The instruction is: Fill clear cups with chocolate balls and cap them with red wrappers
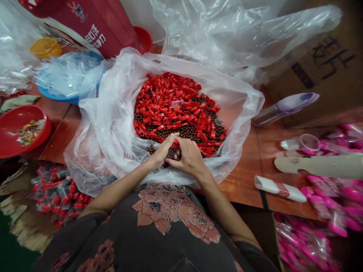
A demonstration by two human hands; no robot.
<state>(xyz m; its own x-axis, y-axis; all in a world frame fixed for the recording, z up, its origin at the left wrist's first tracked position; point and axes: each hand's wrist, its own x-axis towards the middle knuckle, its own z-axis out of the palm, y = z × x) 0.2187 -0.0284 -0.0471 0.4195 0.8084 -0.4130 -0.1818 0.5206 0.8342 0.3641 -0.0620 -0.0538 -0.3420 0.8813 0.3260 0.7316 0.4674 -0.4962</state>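
- Under the fingers: brown beads (181, 134) and red caps (170, 94) heaped inside a plastic bag (113, 139)
- Left hand (162, 152) and right hand (190, 158) meet at the heap's near edge; fingers (169, 143) narrow, cupped together, any hold hidden
- Right of the fingers: pink packs (329, 204) on the surface (241, 189)

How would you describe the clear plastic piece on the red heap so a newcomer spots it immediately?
Inside the big translucent plastic bag, red plastic pieces lie heaped over brown beads. Near the heap's centre sits a small clear plastic piece, pale against the red. Another clear piece lies at the heap's right edge.
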